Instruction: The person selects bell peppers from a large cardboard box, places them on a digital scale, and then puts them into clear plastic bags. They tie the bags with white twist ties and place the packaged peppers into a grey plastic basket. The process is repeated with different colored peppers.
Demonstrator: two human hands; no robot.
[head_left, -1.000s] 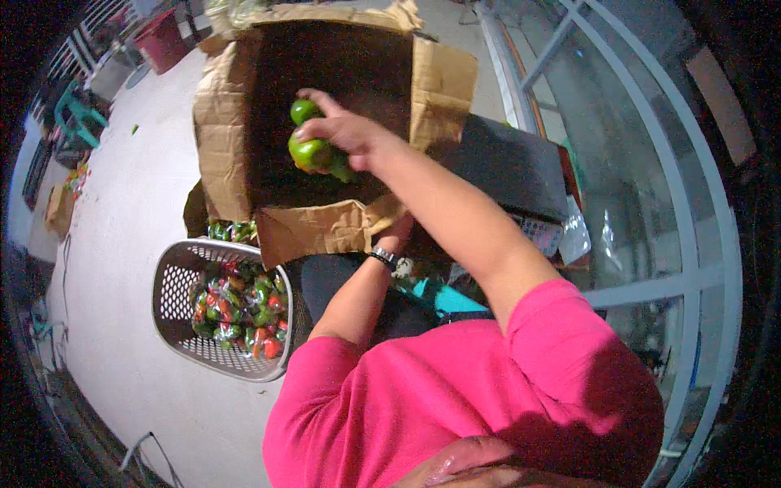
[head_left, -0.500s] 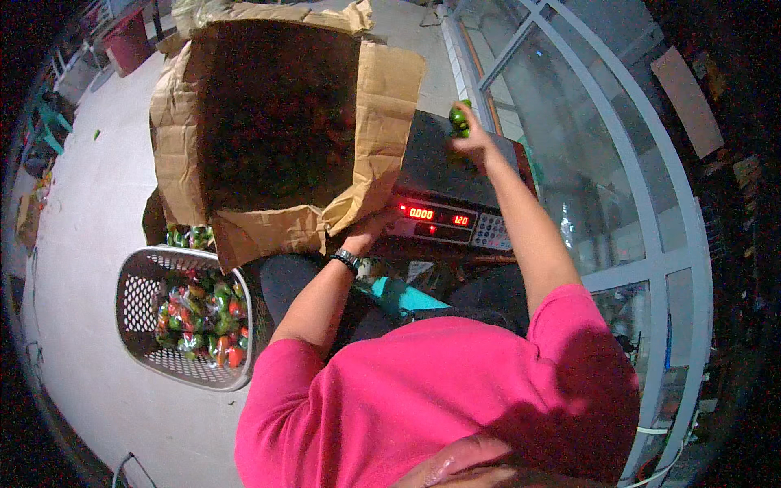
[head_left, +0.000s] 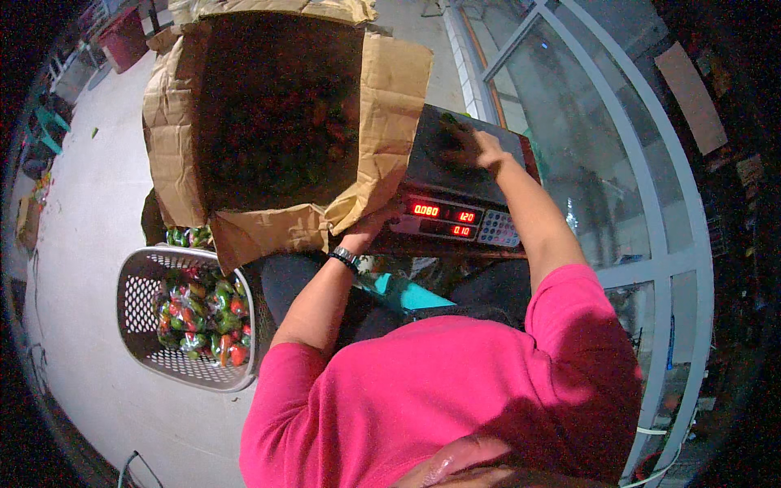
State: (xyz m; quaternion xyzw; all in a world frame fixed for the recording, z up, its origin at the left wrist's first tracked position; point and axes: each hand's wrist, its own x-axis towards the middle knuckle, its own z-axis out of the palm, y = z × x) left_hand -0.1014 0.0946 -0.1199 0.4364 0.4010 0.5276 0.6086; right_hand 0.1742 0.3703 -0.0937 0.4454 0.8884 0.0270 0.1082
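Observation:
A dark-topped electronic scale (head_left: 423, 167) with a lit red display stands in front of me. Over its plate reaches my right hand (head_left: 480, 149), with the fingers spread apart in shadow. Something green, likely a pepper (head_left: 448, 119), shows dimly by the fingertips; its outline is blurred. Wearing a watch and a dark bracelet at the wrist, my left hand (head_left: 368, 233) is at the scale's left front corner, beside the box flap. The flap and shadow hide its fingers. To the left is a large open cardboard box (head_left: 389, 106), its dark inside holding produce I can barely make out.
A grey plastic basket (head_left: 140, 342) with several bagged red and green peppers (head_left: 218, 313) stands at the left. More bagged peppers (head_left: 189, 237) lie under the box flap. A glass-paned metal frame (head_left: 643, 236) rises along the right. A red bin (head_left: 124, 41) stands far left.
My right hand has lowered onto the scale plate with the green pepper it held above it. The display's reading has risen from zero. My left hand has stayed nearly in place.

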